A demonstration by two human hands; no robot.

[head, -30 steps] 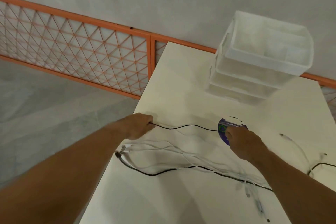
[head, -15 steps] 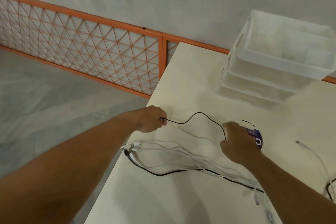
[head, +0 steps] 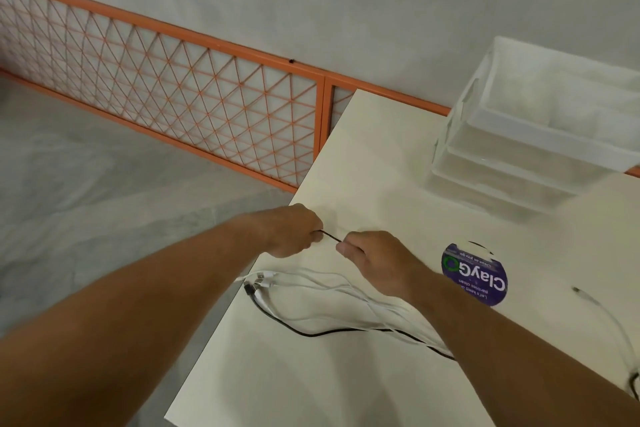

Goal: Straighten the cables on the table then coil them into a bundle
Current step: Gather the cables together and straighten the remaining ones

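Observation:
Near the left edge of the cream table [head: 374, 156], my left hand [head: 294, 232] and my right hand [head: 374, 253] are close together. Both pinch a thin black cable [head: 330, 236], and only a short stretch of it shows between them. Below the hands lies a loose bunch of white cables [head: 322, 288] with their plugs [head: 259, 282] at the table's left edge. Another black cable [head: 311, 333] runs under that bunch and passes beneath my right forearm.
A round purple sticker [head: 474, 276] lies right of my right hand. Stacked white plastic trays [head: 526, 146] stand at the back right. One white cable [head: 602, 308] and a dark cable end [head: 633, 388] lie near the right edge. An orange lattice fence [head: 173, 97] stands beyond the table.
My right hand slid left along the black cable from the purple sticker to my left hand. The stretched cable first bowed upward, and now only a short piece shows between the hands.

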